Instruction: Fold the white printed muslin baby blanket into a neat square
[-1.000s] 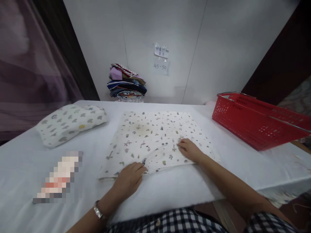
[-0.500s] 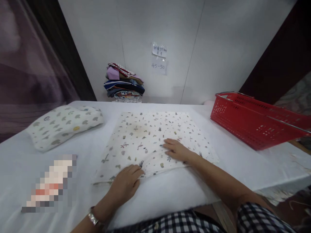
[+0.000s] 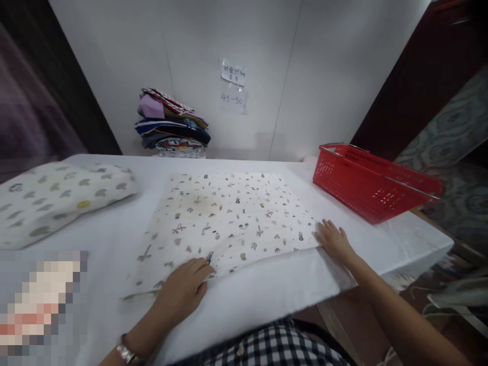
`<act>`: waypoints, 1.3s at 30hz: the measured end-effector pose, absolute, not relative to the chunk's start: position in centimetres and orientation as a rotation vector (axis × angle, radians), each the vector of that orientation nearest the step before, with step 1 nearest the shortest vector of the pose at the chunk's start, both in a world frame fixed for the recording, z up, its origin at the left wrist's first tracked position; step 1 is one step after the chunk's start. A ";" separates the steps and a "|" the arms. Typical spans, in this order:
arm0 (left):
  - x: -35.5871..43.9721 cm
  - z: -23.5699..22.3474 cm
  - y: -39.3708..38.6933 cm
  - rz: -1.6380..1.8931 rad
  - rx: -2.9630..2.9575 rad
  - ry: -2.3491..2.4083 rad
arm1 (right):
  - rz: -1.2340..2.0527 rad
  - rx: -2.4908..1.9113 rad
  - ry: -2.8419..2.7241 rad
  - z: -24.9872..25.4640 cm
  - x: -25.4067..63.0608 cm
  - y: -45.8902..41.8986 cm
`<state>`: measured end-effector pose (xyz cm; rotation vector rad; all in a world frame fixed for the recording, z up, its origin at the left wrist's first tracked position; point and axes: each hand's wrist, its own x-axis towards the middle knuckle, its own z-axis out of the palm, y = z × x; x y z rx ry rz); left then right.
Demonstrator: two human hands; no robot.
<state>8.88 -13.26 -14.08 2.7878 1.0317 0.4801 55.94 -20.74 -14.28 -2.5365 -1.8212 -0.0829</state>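
A white cloth (image 3: 224,213) with small printed motifs lies spread on the table, with creases along its near edge. My left hand (image 3: 186,282) rests on that near edge, left of the middle, with its fingers lying over the fabric and the thumb apart. At the near right corner, my right hand (image 3: 333,241) touches the cloth with fingers spread. Farther left lies a second white fabric piece (image 3: 72,195) with grey mushroom-like shapes, loosely bunched.
A red plastic basket (image 3: 373,185) stands on the right of the white-covered table (image 3: 251,297). Folded clothes (image 3: 171,124) are stacked against the back wall, left of two paper notes (image 3: 233,86). A blurred-out object (image 3: 46,300) lies at the near left.
My right hand has slid from the middle of the cloth rightward to its near right corner. My left hand stays at the near edge. The view has turned slightly right.
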 end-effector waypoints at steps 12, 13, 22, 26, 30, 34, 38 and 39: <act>9.4 -12.2 -14.9 0.306 2.822 1.098 | 0.343 -1.310 -2.618 -13.3 39.2 -16.4; 9.4 -12.1 -15.0 0.306 2.813 1.102 | 0.341 -1.292 -2.604 -13.5 39.2 -17.5; 9.2 -12.0 -13.9 0.424 2.662 1.093 | 0.133 -1.319 -2.264 -12.7 41.4 -20.9; 9.6 -11.0 -13.2 0.470 2.515 1.232 | 0.024 -1.340 -2.334 -13.5 41.3 -18.8; 10.2 -10.5 -12.6 0.412 2.350 1.356 | -0.051 -1.420 -2.375 -14.3 42.2 -18.0; 10.2 -10.6 -12.0 0.368 2.296 1.389 | -0.152 -1.500 -2.366 -15.0 44.3 -18.1; 10.2 -10.8 -11.8 0.302 2.351 1.369 | -0.228 -1.616 -2.252 -15.3 46.9 -18.7; 10.2 -10.8 -11.9 0.287 2.384 1.345 | -0.253 -1.646 -2.207 -15.3 47.6 -19.0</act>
